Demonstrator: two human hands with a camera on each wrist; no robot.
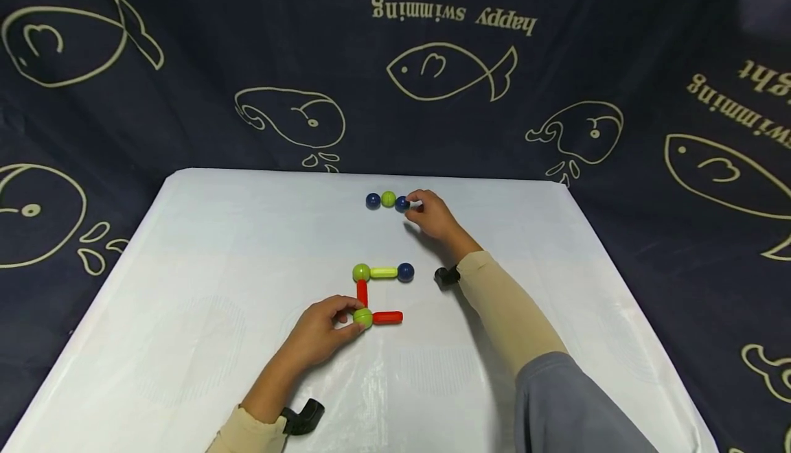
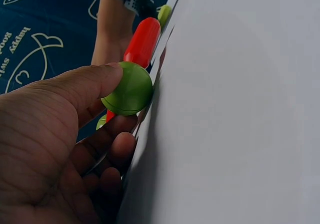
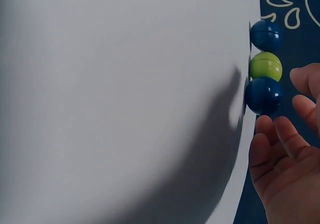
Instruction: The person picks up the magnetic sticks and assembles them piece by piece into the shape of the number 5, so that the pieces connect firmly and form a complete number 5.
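Note:
My left hand (image 1: 323,329) pinches a green ball (image 1: 362,318) between thumb and fingers. Two red rods join that ball: one red rod (image 1: 387,318) points right, the other (image 1: 362,293) runs up to a second green ball (image 1: 361,272). From there a yellow-green rod (image 1: 384,272) leads to a dark blue ball (image 1: 405,272). At the far side, two blue balls flank a green ball (image 1: 388,199) in a row. My right hand (image 3: 287,164) reaches round the nearer blue ball (image 3: 263,95), thumb and fingers spread; a gap shows between thumb and ball in the right wrist view.
A white-covered table (image 1: 247,247) carries everything. Behind its far edge hangs a dark cloth (image 1: 346,41) with fish and whale drawings. Black wrist straps (image 1: 303,417) sit on both forearms.

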